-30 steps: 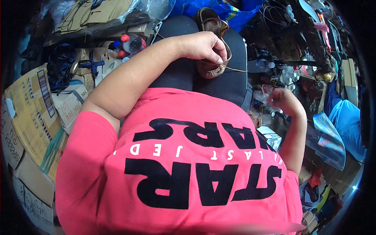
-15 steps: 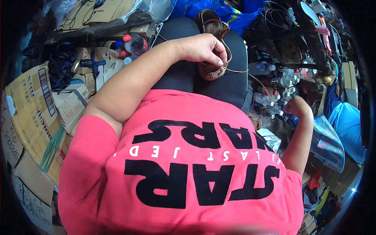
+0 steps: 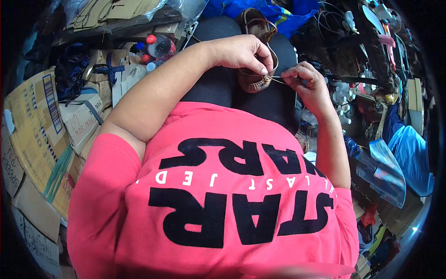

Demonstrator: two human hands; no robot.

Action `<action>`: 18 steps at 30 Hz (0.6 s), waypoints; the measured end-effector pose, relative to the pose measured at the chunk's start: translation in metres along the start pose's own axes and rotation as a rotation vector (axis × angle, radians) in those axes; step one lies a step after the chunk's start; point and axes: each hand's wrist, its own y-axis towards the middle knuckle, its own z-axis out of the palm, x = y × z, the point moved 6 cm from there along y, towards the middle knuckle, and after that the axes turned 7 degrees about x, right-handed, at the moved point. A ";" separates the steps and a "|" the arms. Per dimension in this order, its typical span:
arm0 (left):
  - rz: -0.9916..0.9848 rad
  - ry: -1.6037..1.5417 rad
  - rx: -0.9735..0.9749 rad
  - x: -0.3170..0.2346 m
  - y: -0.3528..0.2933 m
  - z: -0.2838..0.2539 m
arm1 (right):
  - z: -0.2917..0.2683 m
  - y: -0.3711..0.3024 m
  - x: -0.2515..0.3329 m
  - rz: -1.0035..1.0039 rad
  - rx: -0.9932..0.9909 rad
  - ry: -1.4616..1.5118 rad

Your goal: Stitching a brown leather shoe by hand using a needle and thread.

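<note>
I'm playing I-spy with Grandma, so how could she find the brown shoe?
Find the big pink shirt, then go up to the dark lap above it. There, held by the left hand, is the shoe; unlike the blue plastic beyond, it's brown, with stitches around its near end.

Left hand (image 3: 244, 53) blocks the shoe toe (image 3: 253, 85) at eleven o'clock, right hand (image 3: 306, 83) at three! Room at six, over dark trousers (image 3: 270, 104).

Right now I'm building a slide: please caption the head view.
Left hand holding a brown, stitched shoe over the lap; right hand pinching a thin strand beside it.
</note>
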 end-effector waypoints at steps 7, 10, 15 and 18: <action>0.021 -0.001 -0.012 0.001 -0.002 -0.001 | 0.005 0.002 -0.004 0.021 0.025 0.003; 0.011 -0.003 -0.012 0.000 -0.001 -0.001 | 0.011 0.000 -0.008 0.010 0.015 0.047; -0.005 0.016 0.002 0.003 0.002 -0.001 | 0.017 -0.010 -0.002 -0.051 -0.082 0.041; -0.038 0.048 0.060 0.005 0.004 0.000 | 0.019 -0.015 0.004 -0.046 -0.108 -0.034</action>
